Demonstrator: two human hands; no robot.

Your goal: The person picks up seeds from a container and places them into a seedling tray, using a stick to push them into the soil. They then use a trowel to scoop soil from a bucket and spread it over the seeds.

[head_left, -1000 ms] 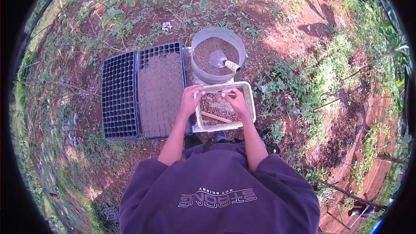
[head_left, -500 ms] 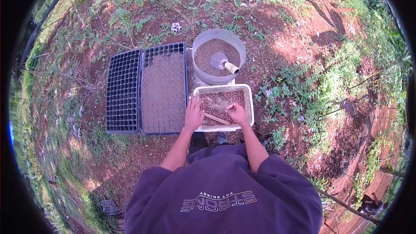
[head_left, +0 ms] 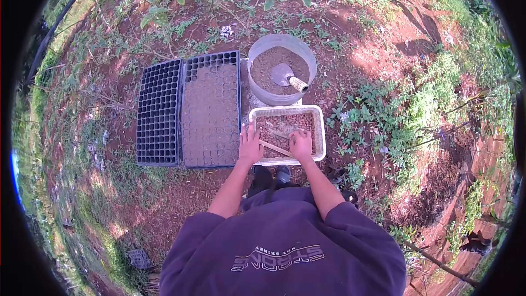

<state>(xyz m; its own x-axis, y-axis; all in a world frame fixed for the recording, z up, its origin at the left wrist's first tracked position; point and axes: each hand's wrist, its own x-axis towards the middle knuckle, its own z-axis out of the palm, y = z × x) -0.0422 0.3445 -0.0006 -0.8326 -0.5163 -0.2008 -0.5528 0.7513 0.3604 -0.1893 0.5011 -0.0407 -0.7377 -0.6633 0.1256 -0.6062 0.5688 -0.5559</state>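
Observation:
A pale rectangular basin (head_left: 320, 131) sits in front of me, holding small reddish-brown pellets or seeds (head_left: 298, 123) and some dusty soil. My left hand (head_left: 250, 145) lies over its left rim, fingers stretched out and apart. Inside the basin, my right hand (head_left: 301, 143) is over the pellets with its fingers curled down; whatever they hold, if anything, is hidden. Between the hands, a flat wooden stick (head_left: 275, 148) slants across the basin. Left of the basin stands a black seedling tray (head_left: 211, 115) largely filled with soil, its far cells showing dark rims.
A second black seedling tray (head_left: 159, 112) with unfilled cells adjoins the filled one on the left. Beyond the basin stands a round translucent tub (head_left: 256, 85) of soil, with a trowel (head_left: 297, 83) in it. Weeds (head_left: 378, 112) grow on the right.
My right hand has shifted slightly nearer in the basin, its fingers now turned down over the pellets. My left hand stays at the left rim. The whole view has shifted slightly.

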